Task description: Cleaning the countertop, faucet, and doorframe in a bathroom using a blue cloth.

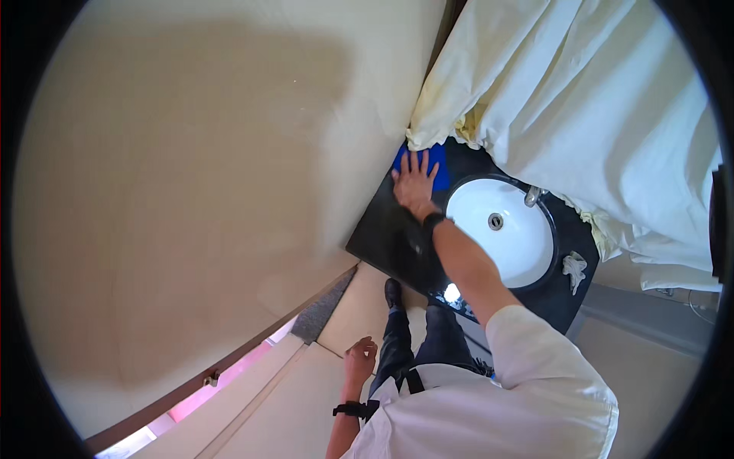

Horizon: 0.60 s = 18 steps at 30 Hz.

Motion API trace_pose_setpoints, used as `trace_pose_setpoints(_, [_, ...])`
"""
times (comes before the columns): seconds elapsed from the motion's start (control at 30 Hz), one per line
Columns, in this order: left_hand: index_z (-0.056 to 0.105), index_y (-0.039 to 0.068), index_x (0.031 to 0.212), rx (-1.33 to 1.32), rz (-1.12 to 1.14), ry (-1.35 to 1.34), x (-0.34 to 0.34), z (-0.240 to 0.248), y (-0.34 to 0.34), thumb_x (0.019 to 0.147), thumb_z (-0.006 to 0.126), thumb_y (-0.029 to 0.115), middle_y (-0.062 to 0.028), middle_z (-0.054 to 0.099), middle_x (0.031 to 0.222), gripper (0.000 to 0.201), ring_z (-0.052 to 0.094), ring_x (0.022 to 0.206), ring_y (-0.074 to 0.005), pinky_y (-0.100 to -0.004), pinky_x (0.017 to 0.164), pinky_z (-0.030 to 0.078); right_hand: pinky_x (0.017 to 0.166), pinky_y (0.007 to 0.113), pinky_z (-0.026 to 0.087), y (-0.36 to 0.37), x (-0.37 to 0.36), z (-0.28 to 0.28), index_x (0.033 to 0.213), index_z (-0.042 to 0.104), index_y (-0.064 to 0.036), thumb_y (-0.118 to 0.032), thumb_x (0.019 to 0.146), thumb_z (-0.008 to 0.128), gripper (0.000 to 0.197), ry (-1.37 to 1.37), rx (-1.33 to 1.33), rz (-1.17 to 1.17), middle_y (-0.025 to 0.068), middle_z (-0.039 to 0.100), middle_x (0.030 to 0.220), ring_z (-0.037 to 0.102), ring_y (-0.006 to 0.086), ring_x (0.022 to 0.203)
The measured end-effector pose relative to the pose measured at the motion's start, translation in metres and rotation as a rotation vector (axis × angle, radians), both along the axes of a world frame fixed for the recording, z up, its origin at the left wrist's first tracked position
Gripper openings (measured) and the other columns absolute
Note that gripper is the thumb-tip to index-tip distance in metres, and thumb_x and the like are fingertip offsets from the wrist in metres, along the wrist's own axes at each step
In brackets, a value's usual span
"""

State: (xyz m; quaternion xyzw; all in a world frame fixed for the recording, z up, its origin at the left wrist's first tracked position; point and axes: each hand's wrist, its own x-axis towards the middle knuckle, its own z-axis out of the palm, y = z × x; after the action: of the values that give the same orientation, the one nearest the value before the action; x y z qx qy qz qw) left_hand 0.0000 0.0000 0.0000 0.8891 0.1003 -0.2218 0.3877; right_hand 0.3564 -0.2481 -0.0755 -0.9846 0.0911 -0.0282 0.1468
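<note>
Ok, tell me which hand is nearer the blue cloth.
The right hand: it rests spread on the blue cloth; the left hand hangs well away, off the black counter.

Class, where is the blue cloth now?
In the head view, the blue cloth lies upper centre on the counter, under the right hand, up-left of the sink, near the curtain.

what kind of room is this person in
Probably a small washroom or bathroom: a round white washbasin is set into a black countertop, with a metal tap at its edge and a long white curtain hanging behind.
</note>
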Motion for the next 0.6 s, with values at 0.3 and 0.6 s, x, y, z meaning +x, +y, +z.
trace_pose_setpoints(0.3, [0.068, 0.004, 0.105, 0.013, -0.102, -0.022, 0.021, 0.004, 0.014, 0.083, 0.066, 0.015, -0.0097, 0.072, 0.086, 0.025, 0.07, 0.077, -0.0256, -0.0364, 0.072, 0.055, 0.11, 0.065, 0.012, 0.126, -0.164, 0.023, 0.14, 0.042, -0.0041, -0.033, 0.089, 0.056, 0.061, -0.027, 0.095, 0.314, 0.0137, 0.024, 0.155, 0.017, 0.0402, 0.142])
trace_pose_setpoints(0.6, [0.068, 0.007, 0.108, 0.018, -0.307, 0.005, 0.044, 0.014, 0.004, 0.084, 0.064, 0.018, -0.0111, 0.071, 0.092, 0.027, 0.069, 0.082, -0.0279, -0.0384, 0.076, 0.054, 0.111, 0.06, 0.019, 0.035, -0.221, 0.019, 0.132, 0.053, -0.0149, -0.019, 0.084, 0.056, 0.049, -0.13, 0.031, 0.765, 0.0038, 0.031, 0.152, 0.025, 0.0329, 0.14])
